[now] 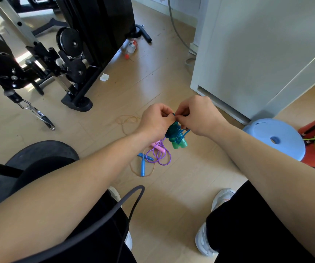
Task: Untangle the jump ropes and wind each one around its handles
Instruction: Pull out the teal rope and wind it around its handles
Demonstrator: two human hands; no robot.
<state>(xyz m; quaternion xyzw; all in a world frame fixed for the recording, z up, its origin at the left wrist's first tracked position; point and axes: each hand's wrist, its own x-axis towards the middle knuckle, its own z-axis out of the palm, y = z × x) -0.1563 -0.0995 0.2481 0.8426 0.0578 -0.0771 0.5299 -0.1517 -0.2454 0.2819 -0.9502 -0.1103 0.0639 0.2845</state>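
Well, left hand [156, 120] and right hand [200, 116] each pinch the blue cord [173, 130] wound round the green handles [179, 144], fingertips hidden; purple rope [150, 158] lies at seven o'clock.

Relative to the bundled jump rope [173, 131], two loose jump ropes [161, 149] are lying on the floor [181, 186] just below and left; the stool [285, 145] is standing right, the weight machine [96, 25] behind-left, the cabinet [247, 54] behind-right.

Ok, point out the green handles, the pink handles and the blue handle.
green handles [179, 144]: head view, their lower ends
pink handles [161, 149]: head view, middle of one
blue handle [143, 168]: head view, mid-shaft
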